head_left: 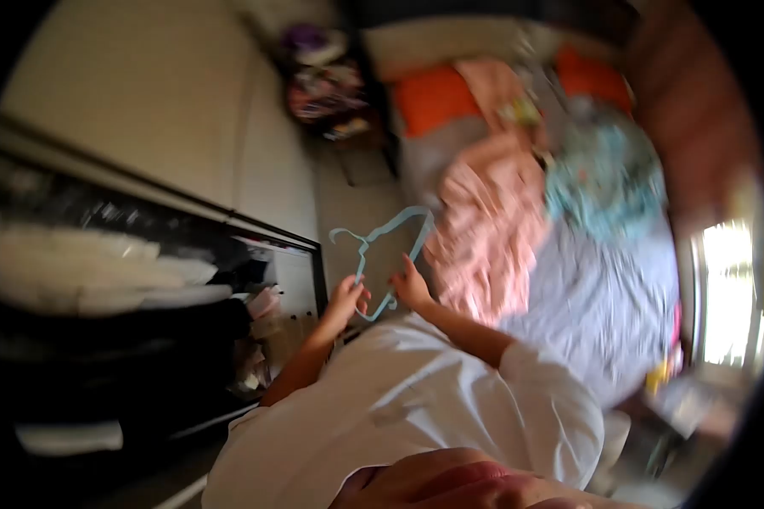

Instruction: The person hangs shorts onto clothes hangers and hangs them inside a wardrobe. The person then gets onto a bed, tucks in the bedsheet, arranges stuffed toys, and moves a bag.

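A light blue clothes hanger [385, 227] is held in front of my body, tilted, with its hook pointing to the left. My left hand [345, 299] is closed around one arm of the hanger, below the hook. On the other side, my right hand [412, 286] grips the hanger's bottom bar, thumb pointing up along it. No garment hangs on it. Just beyond my right hand lies a crumpled pink blanket [492, 229] on the bed.
The bed [590, 288] has a grey sheet, orange pillows [437, 97] and a bunched light-blue cloth [607, 174]. To the left, an open wardrobe [255, 222] holds white and black clothes. A small table with piled items [327, 89] stands beside the bed's head. A bright window [728, 293] is at right.
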Demonstrator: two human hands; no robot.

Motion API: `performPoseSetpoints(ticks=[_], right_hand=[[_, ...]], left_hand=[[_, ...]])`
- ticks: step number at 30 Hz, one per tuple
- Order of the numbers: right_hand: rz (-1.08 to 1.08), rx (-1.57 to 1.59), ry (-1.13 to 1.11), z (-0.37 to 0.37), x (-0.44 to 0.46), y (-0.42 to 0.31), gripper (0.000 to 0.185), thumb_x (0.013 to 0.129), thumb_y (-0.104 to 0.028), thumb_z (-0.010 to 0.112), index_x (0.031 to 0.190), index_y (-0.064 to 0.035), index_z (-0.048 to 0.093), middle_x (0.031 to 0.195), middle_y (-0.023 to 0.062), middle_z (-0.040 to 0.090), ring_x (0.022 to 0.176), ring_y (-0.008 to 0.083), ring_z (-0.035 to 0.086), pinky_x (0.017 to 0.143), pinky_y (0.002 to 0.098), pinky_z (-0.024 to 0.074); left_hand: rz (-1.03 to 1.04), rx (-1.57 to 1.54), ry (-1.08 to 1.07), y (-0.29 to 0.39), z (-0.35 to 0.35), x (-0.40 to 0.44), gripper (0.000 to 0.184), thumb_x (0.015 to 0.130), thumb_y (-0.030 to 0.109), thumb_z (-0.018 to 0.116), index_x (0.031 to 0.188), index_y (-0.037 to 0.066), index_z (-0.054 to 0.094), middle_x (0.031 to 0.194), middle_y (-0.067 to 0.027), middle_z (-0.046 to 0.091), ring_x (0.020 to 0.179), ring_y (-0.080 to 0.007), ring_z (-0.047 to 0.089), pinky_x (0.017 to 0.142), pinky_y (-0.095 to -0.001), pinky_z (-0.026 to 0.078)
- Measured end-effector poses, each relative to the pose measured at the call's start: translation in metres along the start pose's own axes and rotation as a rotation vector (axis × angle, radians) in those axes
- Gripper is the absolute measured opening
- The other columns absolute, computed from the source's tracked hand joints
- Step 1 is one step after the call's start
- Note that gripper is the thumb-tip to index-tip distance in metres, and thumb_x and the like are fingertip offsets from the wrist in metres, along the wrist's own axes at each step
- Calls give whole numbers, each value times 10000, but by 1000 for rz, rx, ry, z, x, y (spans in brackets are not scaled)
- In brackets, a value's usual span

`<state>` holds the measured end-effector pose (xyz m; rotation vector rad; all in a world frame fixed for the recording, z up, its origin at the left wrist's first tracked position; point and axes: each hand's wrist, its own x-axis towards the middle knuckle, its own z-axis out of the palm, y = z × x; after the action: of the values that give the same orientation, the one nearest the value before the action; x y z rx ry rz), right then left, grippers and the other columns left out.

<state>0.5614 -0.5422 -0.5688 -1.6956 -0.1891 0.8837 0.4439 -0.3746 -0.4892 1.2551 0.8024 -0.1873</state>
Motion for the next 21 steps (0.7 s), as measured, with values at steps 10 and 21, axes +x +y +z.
performPoseSetpoints(ticks=[10, 21], right_hand=[[-970, -321, 164, 46, -3, -177, 772, 724, -214, 874, 1372, -66, 481, 1252, 202, 508, 1120, 356, 522, 923, 450, 457], [-1830, -429, 591, 117, -68, -434, 482, 622, -148, 920, 1057, -122, 714, 1537, 212, 242, 1391, 413, 345, 1103, 518, 376]], left_hand=[[597, -45, 398, 81, -110, -167, 361, 975, -11, 505, 1300, 61, 646, 740, 59, 523, 641, -52, 407, 605, -208, 382], [916, 378, 776, 203, -232, -406, 344, 957, -91, 482, 1244, -13, 655, 798, -16, 564, 680, -89, 432, 635, -216, 408]])
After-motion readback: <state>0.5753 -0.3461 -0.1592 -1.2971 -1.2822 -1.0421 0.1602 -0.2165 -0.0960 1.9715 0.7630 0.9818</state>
